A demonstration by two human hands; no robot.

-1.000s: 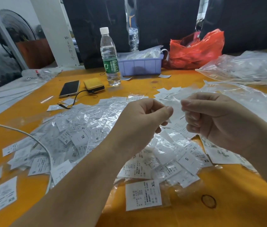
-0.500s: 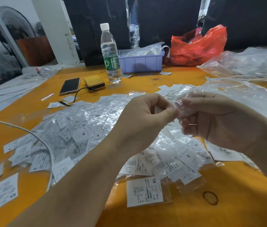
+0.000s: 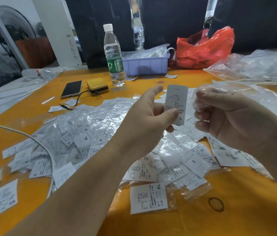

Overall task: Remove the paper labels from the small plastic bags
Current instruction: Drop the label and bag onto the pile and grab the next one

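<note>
Table (image 3: 32,106): orange top, work spread within arm's reach.
Pile (image 3: 86,133): bagged labels heaped centre, likely stock awaiting stripping.
Left hand (image 3: 144,126): raised over pile, thumb and fingers pinching label's lower part, so print faces up.
Right hand (image 3: 233,120): fingers curled round crumpled clear bag (image 3: 202,96), apart from label.
Label (image 3: 176,104): upright, size L, clear of bag. Judged: 1 extraction done, both pieces need setting aside.
</note>
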